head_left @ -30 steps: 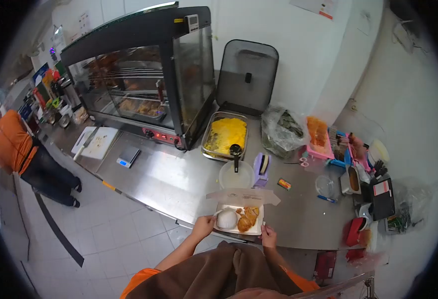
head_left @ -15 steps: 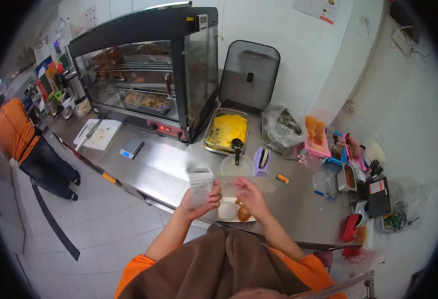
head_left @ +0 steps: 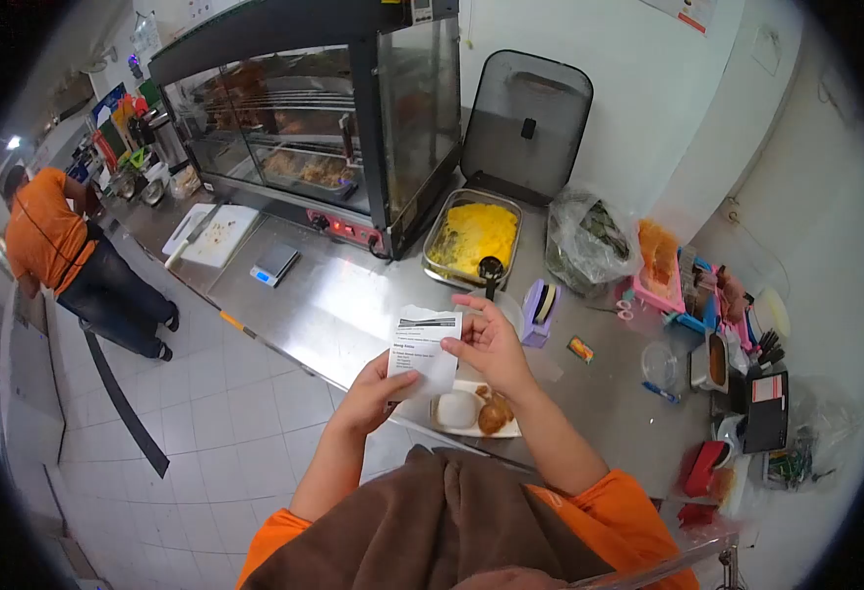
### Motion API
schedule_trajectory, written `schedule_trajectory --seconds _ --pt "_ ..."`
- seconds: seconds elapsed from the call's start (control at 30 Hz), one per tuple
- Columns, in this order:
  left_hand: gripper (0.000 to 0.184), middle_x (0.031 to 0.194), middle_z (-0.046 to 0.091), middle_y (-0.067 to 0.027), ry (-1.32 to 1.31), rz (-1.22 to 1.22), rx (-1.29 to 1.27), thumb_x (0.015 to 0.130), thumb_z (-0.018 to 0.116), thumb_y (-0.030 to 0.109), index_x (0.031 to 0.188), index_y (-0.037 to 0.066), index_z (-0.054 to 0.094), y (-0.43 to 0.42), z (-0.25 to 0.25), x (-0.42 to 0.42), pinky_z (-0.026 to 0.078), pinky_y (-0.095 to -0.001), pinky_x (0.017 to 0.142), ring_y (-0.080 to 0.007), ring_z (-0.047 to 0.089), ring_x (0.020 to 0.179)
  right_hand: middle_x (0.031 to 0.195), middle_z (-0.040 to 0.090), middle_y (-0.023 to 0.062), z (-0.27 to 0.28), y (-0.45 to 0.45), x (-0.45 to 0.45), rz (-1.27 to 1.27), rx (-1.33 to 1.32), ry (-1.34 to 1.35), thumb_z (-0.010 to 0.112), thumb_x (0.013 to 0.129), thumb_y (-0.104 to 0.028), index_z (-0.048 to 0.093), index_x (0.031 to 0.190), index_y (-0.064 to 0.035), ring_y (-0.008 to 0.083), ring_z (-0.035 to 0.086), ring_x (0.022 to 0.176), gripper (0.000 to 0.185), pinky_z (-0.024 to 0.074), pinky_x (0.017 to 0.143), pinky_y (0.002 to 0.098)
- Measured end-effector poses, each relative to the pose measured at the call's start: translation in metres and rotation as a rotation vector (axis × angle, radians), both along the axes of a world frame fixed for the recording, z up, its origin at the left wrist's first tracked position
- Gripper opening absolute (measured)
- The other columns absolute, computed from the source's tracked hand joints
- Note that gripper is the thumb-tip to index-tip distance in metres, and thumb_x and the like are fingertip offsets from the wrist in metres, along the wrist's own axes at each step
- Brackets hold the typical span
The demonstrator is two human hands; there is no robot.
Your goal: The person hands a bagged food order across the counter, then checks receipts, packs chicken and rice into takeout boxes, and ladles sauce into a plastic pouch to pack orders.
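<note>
A printed paper receipt (head_left: pixel 426 346) is held up over the counter edge between both hands. My left hand (head_left: pixel 365 398) grips its lower left side, thumb across the front. My right hand (head_left: pixel 494 352) pinches its right edge with the thumb on the print, the other fingers partly spread behind. Just below the hands sits an open takeaway box (head_left: pixel 473 431), partly covered by my right hand and wrist. In it are a mound of white rice (head_left: pixel 457 409) and brown fried food (head_left: pixel 495 415).
Behind the hands stand a metal tray (head_left: pixel 518 248) of yellow food, a black scoop (head_left: pixel 491 267) and a purple tape dispenser (head_left: pixel 540 315). A glass warming cabinet (head_left: pixel 383 128) and digital scale (head_left: pixel 274 265) are left. Stationery baskets (head_left: pixel 660 285) lie right. A co-worker (head_left: pixel 53 236) stands far left.
My right hand has moved left and up onto the receipt, which is now held by both hands with its print facing me. The view has shifted, and the co-worker bends further toward the counter.
</note>
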State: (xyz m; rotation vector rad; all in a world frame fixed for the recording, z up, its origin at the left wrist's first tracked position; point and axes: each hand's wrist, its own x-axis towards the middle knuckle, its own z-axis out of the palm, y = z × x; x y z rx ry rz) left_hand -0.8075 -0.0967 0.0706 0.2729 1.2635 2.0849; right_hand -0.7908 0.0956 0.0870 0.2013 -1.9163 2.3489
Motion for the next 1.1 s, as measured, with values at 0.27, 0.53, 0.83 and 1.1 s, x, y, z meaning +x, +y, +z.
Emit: schedule_trajectory --seconds 0.27,0.53,0.83,1.1 --pt "0.047 0.115 0.053 -0.0092 0.118 0.103 0.056 0.078 0.052 -0.006 0.123 -0.001 0.039 0.075 0.026 -0.020 0.040 -0.0291 0.091 -0.0152 0.051 0.106 0.088 0.056 0.0027 -0.056 0.186 -0.075 -0.464 0.397 0.022 0.059 0.080 -0.006 0.053 0.109 -0.0035 0.0092 0.053 0.079 0.029 0.0443 0.071 0.0224" --pt "0.058 0.121 0.049 -0.0115 0.070 0.163 0.116 0.075 0.049 -0.011 0.130 -0.001 0.031 0.130 0.051 -0.029 0.038 -0.0302 0.094 -0.0168 0.049 0.111 0.103 0.057 0.0188 -0.138 0.399 -0.166 -0.766 1.286 0.001 0.063 0.072 -0.016 0.059 0.101 -0.0006 0.0308 0.055 0.097 0.033 0.0419 0.086 0.0372" --pt "0.062 0.122 0.049 -0.0109 0.047 0.248 0.095 0.073 0.049 -0.011 0.131 0.000 0.028 0.156 0.055 -0.043 0.040 -0.0277 0.091 -0.0157 0.050 0.110 0.116 0.050 0.0273 -0.170 0.442 -0.192 -0.189 1.307 -0.577 0.067 0.061 -0.020 0.027 0.134 -0.0103 0.0391 0.047 0.111 0.084 0.0380 0.093 0.0373" --pt "0.066 0.122 0.049 -0.0113 0.050 0.242 0.097 0.073 0.050 -0.011 0.133 0.000 0.025 0.165 0.054 -0.042 0.040 -0.0284 0.092 -0.0167 0.049 0.111 0.054 0.055 0.0109 -0.180 0.454 -0.195 -0.586 0.960 -0.174 0.057 0.066 -0.001 0.058 0.070 -0.0018 0.0247 0.059 0.057 0.004 0.0459 0.055 0.0341"
